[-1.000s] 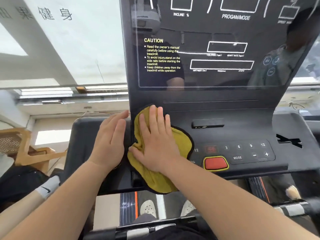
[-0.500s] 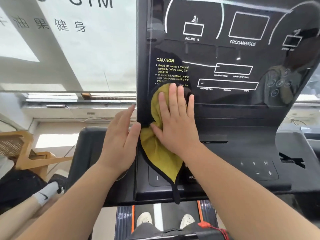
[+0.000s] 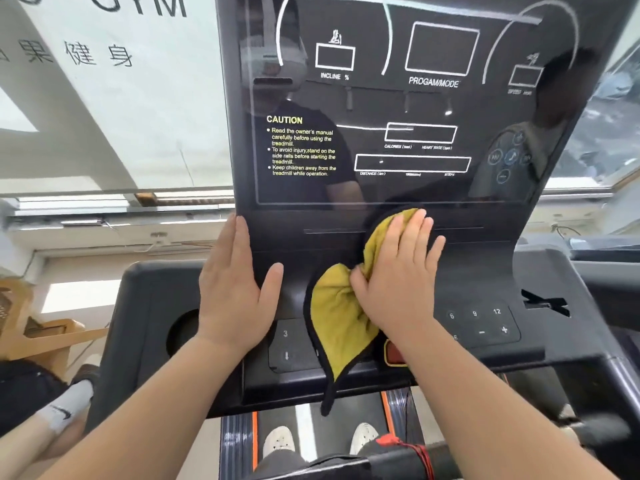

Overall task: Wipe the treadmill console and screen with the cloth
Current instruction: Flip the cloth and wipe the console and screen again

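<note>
A black treadmill console (image 3: 485,271) rises into a glossy dark screen (image 3: 408,109) with white outlines and a yellow CAUTION label. A yellow cloth (image 3: 337,313) with a black edge lies against the console's middle, just under the screen. My right hand (image 3: 398,278) presses flat on the cloth with straight fingers; the cloth's lower flap hangs over the button panel and front edge. My left hand (image 3: 235,285) rests flat on the console's left edge, fingers straight, thumb spread onto the panel.
Number and plus/minus keys (image 3: 485,323) sit right of the cloth; a red button (image 3: 393,353) peeks out under my right wrist. A round cup hole (image 3: 181,330) is at the left. Below are the belt and my white shoes (image 3: 278,441). Another person's leg with a white sock (image 3: 64,407) lies at lower left.
My right hand slid the cloth from the screen's lower left corner rightward and down to the console's middle. My left hand stayed on the left edge.
</note>
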A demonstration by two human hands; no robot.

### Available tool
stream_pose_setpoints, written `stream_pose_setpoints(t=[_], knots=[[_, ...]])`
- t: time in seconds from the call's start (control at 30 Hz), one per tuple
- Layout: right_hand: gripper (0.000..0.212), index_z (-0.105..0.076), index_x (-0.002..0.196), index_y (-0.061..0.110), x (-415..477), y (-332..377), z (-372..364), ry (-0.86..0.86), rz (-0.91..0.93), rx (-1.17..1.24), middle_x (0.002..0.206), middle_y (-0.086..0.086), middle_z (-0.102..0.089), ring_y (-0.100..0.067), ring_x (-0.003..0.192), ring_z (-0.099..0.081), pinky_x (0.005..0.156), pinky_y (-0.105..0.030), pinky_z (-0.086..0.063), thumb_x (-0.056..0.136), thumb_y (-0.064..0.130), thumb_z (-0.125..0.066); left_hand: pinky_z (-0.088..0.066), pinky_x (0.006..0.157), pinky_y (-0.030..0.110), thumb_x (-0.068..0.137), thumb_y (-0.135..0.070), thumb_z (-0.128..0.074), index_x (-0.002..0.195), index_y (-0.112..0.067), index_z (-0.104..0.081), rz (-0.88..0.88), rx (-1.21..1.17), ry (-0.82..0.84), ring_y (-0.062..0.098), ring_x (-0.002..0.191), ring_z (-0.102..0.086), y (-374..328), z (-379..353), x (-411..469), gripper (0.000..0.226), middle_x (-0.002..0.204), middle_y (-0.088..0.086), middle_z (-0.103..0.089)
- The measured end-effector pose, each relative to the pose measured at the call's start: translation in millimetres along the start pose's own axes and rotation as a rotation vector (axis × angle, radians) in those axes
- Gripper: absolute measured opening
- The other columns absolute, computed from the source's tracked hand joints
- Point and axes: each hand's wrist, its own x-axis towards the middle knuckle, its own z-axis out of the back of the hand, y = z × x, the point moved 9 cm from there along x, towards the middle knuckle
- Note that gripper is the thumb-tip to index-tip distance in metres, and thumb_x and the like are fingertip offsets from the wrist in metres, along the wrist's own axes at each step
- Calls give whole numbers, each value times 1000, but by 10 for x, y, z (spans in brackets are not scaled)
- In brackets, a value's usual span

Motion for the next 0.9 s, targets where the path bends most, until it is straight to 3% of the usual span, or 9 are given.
stream_pose_setpoints(t=[0.1,0.23,0.33,0.43,0.6,0.73,0.9], knots=[[101,-13,156,-10,-19,230,15,13,-5,73,163,-38,-9,-53,153,-7,125,-63,-9,86,48,-56,-4,122,30,97,-35,-57,161,-14,-6,13,27,22,21,157,-5,-28,-31,-3,85,171,5,-5],[95,-12,158,-4,-159,891,30,24,199,100,163,-40,-1,-56,152,2,125,-63,-3,91,44,-59,-4,122,31,94,-24,-61,161,-13,-3,30,36,32,22,157,-3,-44,-51,10,90,171,6,-2],[89,-12,159,-1,-171,1003,39,25,255,84,163,-40,-2,-57,151,-1,124,-64,-5,96,46,-55,-8,125,38,91,-23,-61,161,-12,-2,79,55,31,24,157,-3,-63,-89,0,92,171,7,0],[89,-15,159,1,-163,740,57,10,291,66,165,-36,-7,-52,153,-6,126,-61,-8,97,51,-52,-9,124,49,88,-29,-58,159,-8,-12,41,129,-50,30,154,-7,-195,-99,-42,88,170,10,-1],[104,-7,160,-2,14,-357,-34,23,28,15,165,-34,-7,-48,155,-7,127,-58,-8,95,75,-33,-8,123,61,83,-33,-66,157,-7,-22,-132,253,10,36,155,-5,-515,-399,-75,90,169,14,-4],[111,2,158,-7,173,-835,-71,72,-234,162,166,-35,1,-48,155,1,127,-59,-5,94,73,-40,-9,120,68,80,-36,-70,155,-11,-28,-114,280,42,40,155,-4,-559,-551,-64,90,168,14,-5],[107,8,158,-6,128,-368,-102,15,-104,270,164,-35,11,-49,154,10,127,-55,2,96,71,-35,-10,117,71,76,-34,-76,152,-10,-37,-169,298,-29,41,153,-10,-667,-587,-82,88,167,16,-14]])
